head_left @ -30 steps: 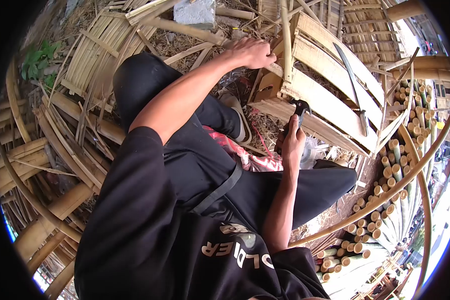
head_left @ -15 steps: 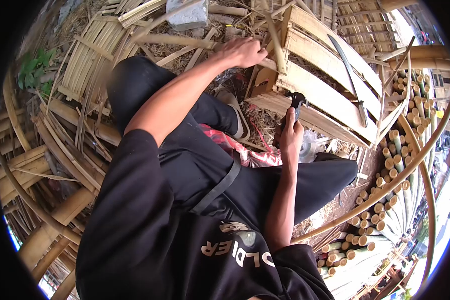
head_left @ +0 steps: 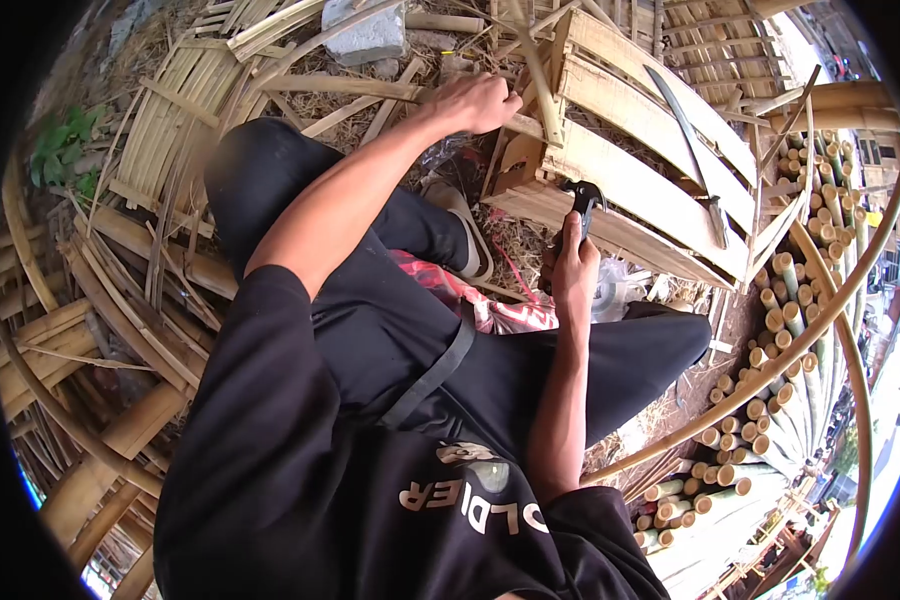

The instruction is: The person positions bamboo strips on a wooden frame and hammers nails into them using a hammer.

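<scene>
My right hand (head_left: 575,268) is wrapped round the dark handle of a hammer (head_left: 586,194), its black head raised beside the near edge of a wooden slat crate (head_left: 620,150). My left hand (head_left: 475,103) is closed near the crate's left end, above a short wooden piece (head_left: 525,125); its fingertips face away, so what they hold, if anything, is hidden. A bamboo stick (head_left: 548,85) leans against the crate close to that hand. On the slats lies a machete (head_left: 682,125) with a wooden handle.
Cut bamboo poles (head_left: 770,400) are stacked at the right, and a long curved pole (head_left: 730,400) crosses in front of them. A concrete block (head_left: 365,32) stands at the back. Split bamboo panels (head_left: 175,110) and strips lie at the left. A red and white plastic bag (head_left: 510,315) sits by my legs.
The whole view has shifted slightly. Both hands keep nearly the same places beside the crate, and the hammer head is still raised near its edge.
</scene>
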